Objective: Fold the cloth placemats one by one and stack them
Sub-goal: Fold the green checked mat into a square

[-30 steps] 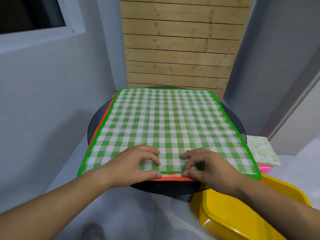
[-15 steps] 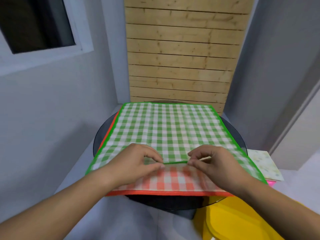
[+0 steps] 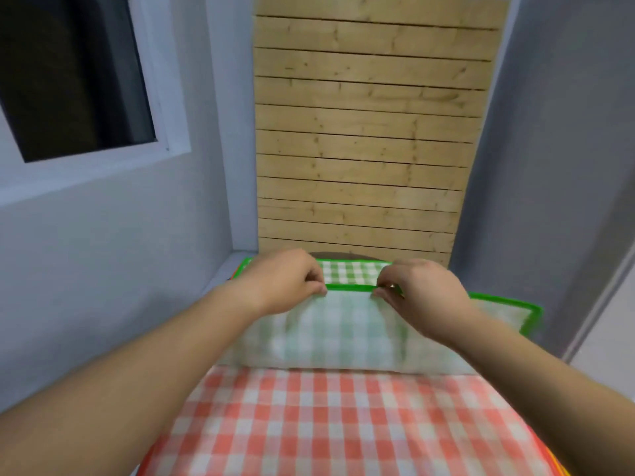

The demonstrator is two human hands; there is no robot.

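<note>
A green checked placemat [image 3: 338, 333] with a bright green border lies folded over on itself, its pale underside facing up. My left hand [image 3: 287, 286] and my right hand [image 3: 417, 292] each pinch its lifted near edge, held close to the far edge. A strip of its green checked top side [image 3: 350, 273] shows between my hands. Beneath it lies a red checked placemat [image 3: 330, 420], flat and uncovered in the near half.
A dark round table edge [image 3: 335, 255] peeks out behind the mats. A wooden slat panel [image 3: 371, 139] stands against the far wall, grey walls close in on both sides, and a window [image 3: 68, 77] is at upper left.
Both hands have carried the green placemat's near edge away from me toward its far edge, folding it over and baring the red placemat underneath. The camera has tilted upward.
</note>
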